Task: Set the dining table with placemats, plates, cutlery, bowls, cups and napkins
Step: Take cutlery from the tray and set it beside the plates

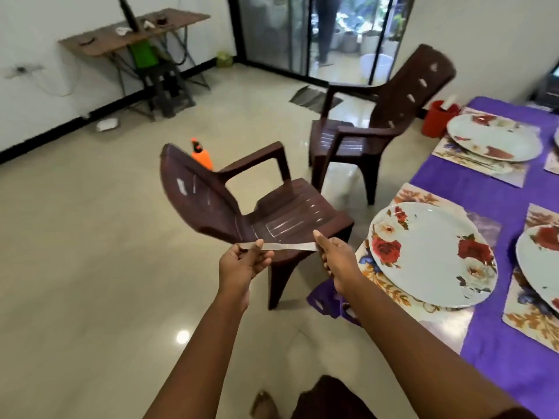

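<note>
Over the floor, left of the purple-clothed dining table (484, 182), both hands sit out in front of me with a flat metal cutlery piece (289, 246) strung between them. It looks like a table knife, but motion blur stops me calling it for sure.

Table state, big to small: floral placemats are down, and a rose-pattern plate (429, 252) sits on the nearest placemat (402, 196). The far plate (493, 136) is on its own mat, and a third plate (541, 261) is clipped by the right edge. A red tub (435, 117) stands at the far corner. I see no bowls, cups or cutlery laid yet, so I judge we're early in the cutlery step.

Doing it well:
- Swing right and lay the piece on the bare mat strip beside the nearest plate, parallel to the rim, not on the plate.
- The near brown plastic chair (272, 207) is directly below the hands, so clear its armrest on the swing.
- Release one hand first; a two-ended hold makes placement awkward.

Pose: both forearms are extended, at about the same height. The left hand (242, 264) pinches the left end, thumb on top and fingers curled beneath. The right hand (338, 261) grips the right end, thumb raised and fingers wrapped under.
</note>
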`<state>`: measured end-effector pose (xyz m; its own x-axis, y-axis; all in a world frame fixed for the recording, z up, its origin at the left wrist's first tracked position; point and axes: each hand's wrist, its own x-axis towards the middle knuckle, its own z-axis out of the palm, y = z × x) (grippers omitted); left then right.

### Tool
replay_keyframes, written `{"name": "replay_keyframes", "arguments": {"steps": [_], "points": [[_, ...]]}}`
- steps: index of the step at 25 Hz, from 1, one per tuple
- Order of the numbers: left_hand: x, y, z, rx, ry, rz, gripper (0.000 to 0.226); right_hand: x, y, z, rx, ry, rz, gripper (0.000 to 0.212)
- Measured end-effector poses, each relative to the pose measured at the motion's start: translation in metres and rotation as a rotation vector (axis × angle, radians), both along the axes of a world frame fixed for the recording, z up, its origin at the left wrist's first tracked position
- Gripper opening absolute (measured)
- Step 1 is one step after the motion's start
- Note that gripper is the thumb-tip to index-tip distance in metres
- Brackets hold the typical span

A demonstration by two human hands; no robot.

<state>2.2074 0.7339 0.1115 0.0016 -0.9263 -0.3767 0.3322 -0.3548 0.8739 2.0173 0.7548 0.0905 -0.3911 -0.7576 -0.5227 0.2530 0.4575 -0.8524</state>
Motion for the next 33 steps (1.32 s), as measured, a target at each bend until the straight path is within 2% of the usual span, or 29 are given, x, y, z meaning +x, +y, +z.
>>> {"name": "replay_keyframes", "arguments": {"steps": [3, 7, 13, 15, 18, 23, 28, 33], "points": [[-0.018, -0.044, -0.007, 0.037, 0.01, -0.154, 0.017, -0.013, -0.013, -0.001, 0.033, -0.007, -0.15, 0.038], [-0.067, -0.08, -0.021, 0.103, 0.047, -0.369, 0.007, -0.051, -0.02, -0.004, 0.021, -0.053, -0.421, 0.036], [-0.152, -0.146, -0.038, 0.085, 0.034, -0.77, 0.013, -0.123, -0.038, 0.001, -0.035, -0.101, -0.735, 0.004], [-0.176, -0.166, -0.039, 0.057, -0.027, -0.914, 0.017, -0.141, -0.039, -0.004, -0.062, -0.08, -0.799, 0.005], [-0.206, -0.188, -0.042, 0.012, -0.111, -1.056, 0.026, -0.156, -0.031, -0.011, -0.042, -0.014, -0.861, 0.02], [-0.251, -0.188, -0.044, -0.008, -0.214, -1.381, 0.025, -0.169, -0.004, -0.01, -0.044, -0.01, -1.081, 0.016], [-0.27, -0.176, -0.048, -0.094, -0.318, -1.61, 0.022, -0.157, 0.024, -0.013, -0.041, -0.021, -1.226, 0.011], [-0.254, -0.142, -0.067, -0.207, -0.403, -1.913, 0.018, -0.111, 0.064, -0.023, 0.115, 0.01, -1.403, 0.01]]}}
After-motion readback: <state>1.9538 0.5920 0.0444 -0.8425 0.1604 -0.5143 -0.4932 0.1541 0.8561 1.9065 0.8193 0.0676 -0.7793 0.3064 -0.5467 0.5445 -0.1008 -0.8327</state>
